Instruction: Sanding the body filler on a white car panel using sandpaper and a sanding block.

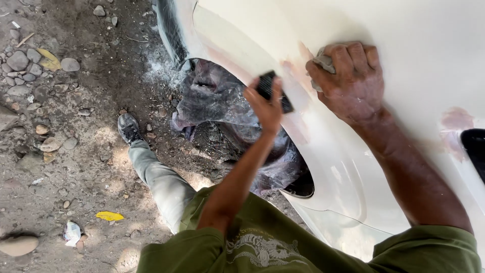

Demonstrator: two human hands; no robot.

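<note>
Hands on car panel — left gripping black block.

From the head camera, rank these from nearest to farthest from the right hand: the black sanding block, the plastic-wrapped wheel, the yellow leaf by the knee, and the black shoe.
Measured from the right hand on the white panel:
1. Black sanding block, just to its left, held in the left hand.
2. Plastic-wrapped wheel, further left, in the wheel arch.
3. Black shoe, left on the dirt.
4. Yellow leaf, lower left, on the ground.
</note>
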